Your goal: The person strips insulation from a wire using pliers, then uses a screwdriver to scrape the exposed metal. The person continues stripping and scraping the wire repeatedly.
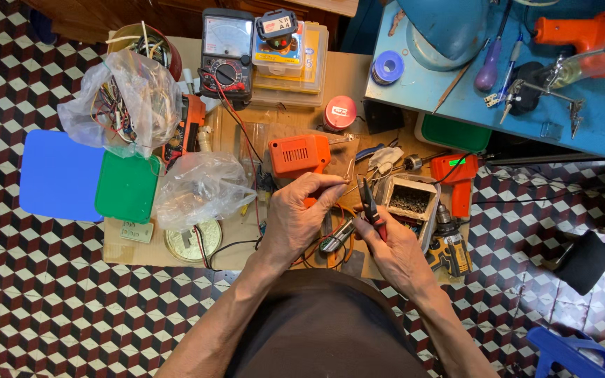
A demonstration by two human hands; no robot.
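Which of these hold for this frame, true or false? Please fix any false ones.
1. The right hand holds red-handled pliers. True.
2. The left hand rests on the blue lid. False: it pinches a thin wire near the orange soldering gun; the blue lid lies far to the left.
3. A multimeter sits at the top of the cardboard sheet. True.
4. The green lid lies on the blue bench. False: the green lid lies beside the blue lid, on the cardboard's left edge.

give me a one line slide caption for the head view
Left hand grips an orange soldering gun while the right hand holds red-handled pliers over a cluttered cardboard work surface.
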